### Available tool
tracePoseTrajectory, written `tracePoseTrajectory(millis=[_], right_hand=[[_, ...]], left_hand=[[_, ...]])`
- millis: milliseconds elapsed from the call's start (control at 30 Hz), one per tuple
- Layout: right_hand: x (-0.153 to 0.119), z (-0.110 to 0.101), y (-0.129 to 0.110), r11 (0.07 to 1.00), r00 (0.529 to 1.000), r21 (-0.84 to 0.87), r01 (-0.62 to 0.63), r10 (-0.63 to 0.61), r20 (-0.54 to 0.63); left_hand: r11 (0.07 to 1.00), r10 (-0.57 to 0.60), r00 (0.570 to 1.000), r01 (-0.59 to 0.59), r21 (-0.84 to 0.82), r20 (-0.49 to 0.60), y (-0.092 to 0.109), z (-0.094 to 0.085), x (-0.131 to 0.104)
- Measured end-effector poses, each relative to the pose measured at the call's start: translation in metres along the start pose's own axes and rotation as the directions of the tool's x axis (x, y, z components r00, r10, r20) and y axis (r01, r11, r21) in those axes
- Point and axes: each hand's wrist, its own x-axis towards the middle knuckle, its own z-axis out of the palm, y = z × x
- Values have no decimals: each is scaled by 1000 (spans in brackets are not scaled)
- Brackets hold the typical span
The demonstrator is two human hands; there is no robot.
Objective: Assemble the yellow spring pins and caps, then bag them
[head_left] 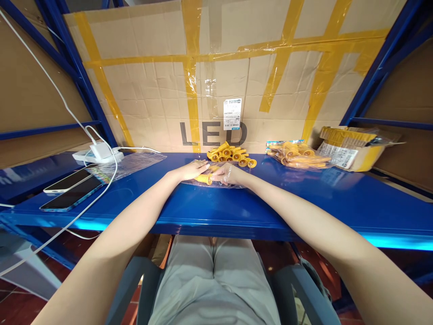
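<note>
My left hand lies with its fingers stretched out on a clear plastic bag on the blue table. My right hand is closed, with its fingertips at the flared end of a yellow trumpet-shaped piece. This piece lies on its side just below my left fingers, at the bag; I cannot tell whether it is inside. More yellow shows between the hands, partly hidden by the fingers. Just behind both hands is a loose pile of similar yellow trumpet-shaped pieces, several showing their hollow ends.
A filled clear bag of yellow pieces lies to the right, beside a torn, taped carton. On the left are two phones, a white power strip, cables and flat plastic bags. A large taped cardboard sheet stands behind.
</note>
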Motion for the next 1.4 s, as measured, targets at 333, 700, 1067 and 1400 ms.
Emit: tracePoseTrajectory(millis=[333, 700, 1067, 1400], right_hand=[[-3, -10, 0, 992, 998, 105, -65, 65, 3], [5, -8, 11, 922, 966, -381, -65, -38, -257], [6, -3, 3, 811, 909, -481, -333, 140, -392], [4, -2, 10, 845, 928, -452, -286, 126, -350]], left_hand=[[1000, -22, 998, 23, -10, 58, 1, -1, -1], [999, -46, 996, 45, 11, 71, 0, -2, -2], [999, -18, 999, 20, -27, 46, -7, 1, 2], [998, -26, 999, 28, -51, 30, -8, 2, 3]])
